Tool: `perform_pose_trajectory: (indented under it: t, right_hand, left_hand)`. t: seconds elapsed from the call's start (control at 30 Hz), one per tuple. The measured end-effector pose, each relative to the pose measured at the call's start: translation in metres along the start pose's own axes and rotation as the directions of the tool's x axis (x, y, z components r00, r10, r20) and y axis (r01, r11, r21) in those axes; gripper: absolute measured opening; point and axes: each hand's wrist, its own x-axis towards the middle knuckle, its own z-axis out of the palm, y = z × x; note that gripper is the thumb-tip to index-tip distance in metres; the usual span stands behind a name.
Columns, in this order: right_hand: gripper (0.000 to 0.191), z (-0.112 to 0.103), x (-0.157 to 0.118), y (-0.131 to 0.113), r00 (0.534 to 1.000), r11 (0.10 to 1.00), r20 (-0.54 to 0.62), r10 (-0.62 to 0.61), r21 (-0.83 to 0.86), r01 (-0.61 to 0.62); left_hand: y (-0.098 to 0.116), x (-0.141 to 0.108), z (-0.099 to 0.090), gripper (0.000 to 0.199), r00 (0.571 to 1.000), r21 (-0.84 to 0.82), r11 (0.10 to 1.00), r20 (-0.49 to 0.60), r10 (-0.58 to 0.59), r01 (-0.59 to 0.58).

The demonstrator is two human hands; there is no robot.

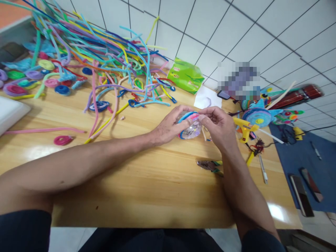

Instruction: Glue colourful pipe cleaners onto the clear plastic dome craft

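Observation:
Over the middle of the table, my left hand (168,128) grips a see-through plastic bowl-like piece (193,131), its thumb lying across the front. Blue and pink pipe cleaners run along the rim of this piece. My right hand (219,125) is at the right side of the rim, thumb and forefinger pinched together on the pink pipe cleaner (194,116). The fingertips partly hide the spot where they meet it. Below my right hand, pliers (208,165) with green and yellow handles lie on the wood, partly behind the forearm.
Loose pipe cleaners (105,45) and coiled pieces (63,90) heap up at the back left. A green packet (185,75) leans on the tiled wall. To the right are a yellow glue gun (245,130), a blue pipe-cleaner fish (257,117) and a utility knife (263,169).

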Motion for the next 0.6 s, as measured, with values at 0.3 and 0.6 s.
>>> perform_pose_trajectory:
  t: [0.3, 0.6]
  right_hand:
    - [0.01, -0.0069, 0.0033, 0.0078, 0.996, 0.991, -0.017, -0.086, -0.108, 0.083]
    - [0.017, -0.0013, 0.0016, 0.0087, 1.0, 1.0, 0.002, 0.006, 0.008, -0.006]
  left_hand:
    - [-0.0015, -0.0036, 0.002, 0.044, 1.0, 0.013, 1.0, -0.027, -0.001, 0.001]
    - [-0.0057, -0.006, 0.0, 0.053, 0.984, 0.218, 0.961, -0.022, 0.179, -0.17]
